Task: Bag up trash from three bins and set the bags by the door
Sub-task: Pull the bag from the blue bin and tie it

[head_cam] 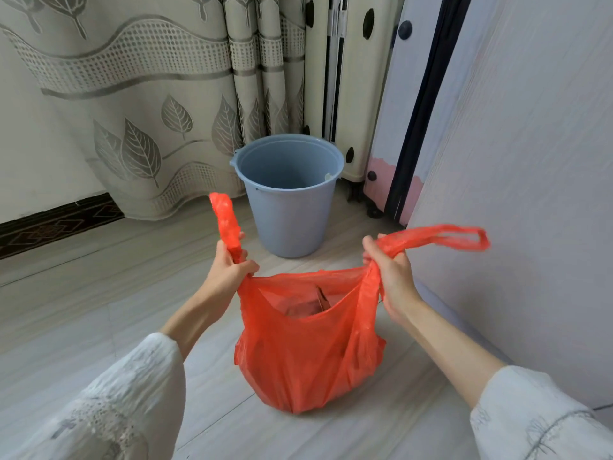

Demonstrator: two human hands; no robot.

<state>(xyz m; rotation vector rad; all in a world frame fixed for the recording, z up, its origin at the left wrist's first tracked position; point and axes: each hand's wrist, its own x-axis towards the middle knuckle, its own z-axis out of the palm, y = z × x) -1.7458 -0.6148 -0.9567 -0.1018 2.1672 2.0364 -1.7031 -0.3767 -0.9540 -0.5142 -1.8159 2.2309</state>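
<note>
A red plastic bag (308,353) full of trash rests on the pale floor in front of me. My left hand (229,270) grips its left handle, which sticks up above my fist. My right hand (391,273) grips the right handle, whose loop trails off to the right. The two handles are pulled apart, so the bag's mouth is open and dark trash shows inside. Behind the bag stands a blue-grey plastic bin (288,194), upright, and no liner or trash shows inside it.
A leaf-patterned curtain (132,104) hangs at the back left. A cream suitcase (351,78) and a pink-and-white suitcase (391,161) stand behind the bin. A pale cabinet side (530,161) fills the right. A dark skirting (56,224) runs at the far left.
</note>
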